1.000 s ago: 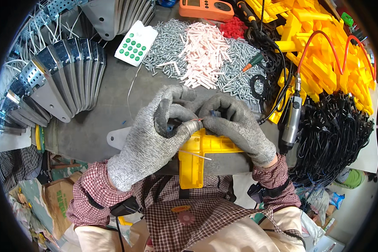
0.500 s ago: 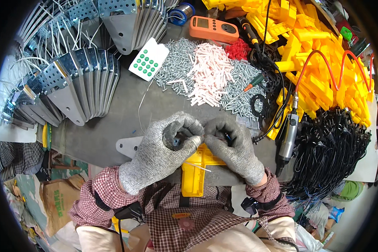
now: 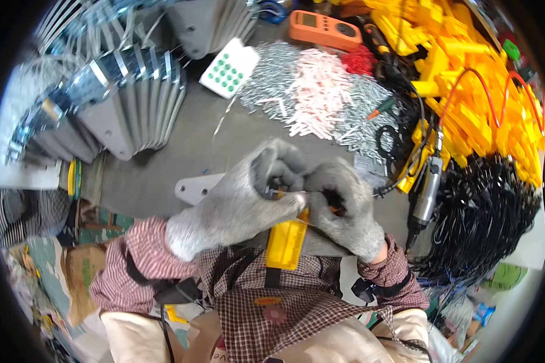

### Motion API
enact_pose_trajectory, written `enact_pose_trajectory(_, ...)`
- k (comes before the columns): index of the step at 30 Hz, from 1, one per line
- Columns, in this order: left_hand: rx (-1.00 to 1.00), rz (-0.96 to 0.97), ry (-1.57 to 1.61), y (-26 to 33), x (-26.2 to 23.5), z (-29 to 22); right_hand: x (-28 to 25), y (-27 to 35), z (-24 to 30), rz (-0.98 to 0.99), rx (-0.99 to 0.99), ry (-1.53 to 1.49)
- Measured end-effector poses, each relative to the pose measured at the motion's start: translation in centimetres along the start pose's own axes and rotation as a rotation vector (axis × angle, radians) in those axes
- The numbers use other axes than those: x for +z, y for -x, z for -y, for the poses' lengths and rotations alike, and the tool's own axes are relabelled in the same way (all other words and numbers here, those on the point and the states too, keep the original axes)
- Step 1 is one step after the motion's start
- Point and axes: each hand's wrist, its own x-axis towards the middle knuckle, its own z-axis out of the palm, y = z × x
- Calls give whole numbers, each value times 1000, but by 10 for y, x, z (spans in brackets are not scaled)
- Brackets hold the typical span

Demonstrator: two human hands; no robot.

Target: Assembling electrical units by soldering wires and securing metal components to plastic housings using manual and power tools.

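My left hand point(image 3: 239, 202) and right hand point(image 3: 345, 206), both in grey gloves, curl shut together on the top end of a yellow plastic part point(image 3: 286, 239), just beside a grey metal bracket point(image 3: 195, 187) on the desk point(image 3: 224, 148).

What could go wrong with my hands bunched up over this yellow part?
Both gloved hands, left hand and right hand, hide the small piece above the yellow part, so a slip might go unseen. The power tool and black cables lie close to the right hand and might snag.
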Motion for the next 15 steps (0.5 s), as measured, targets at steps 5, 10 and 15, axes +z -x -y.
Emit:
enact_pose_trajectory(5, 775, -185, -739, -17, 10, 16, 2, 19, 15, -235, 618, -530)
enact_pose_trajectory(10, 415, -143, -458, -4, 15, 21, -2, 20, -1, -38, 284, -340)
enact_pose_trajectory(15, 412, -82, -425, -2, 17, 13, -10, 10, 5, 36, 13, 154)
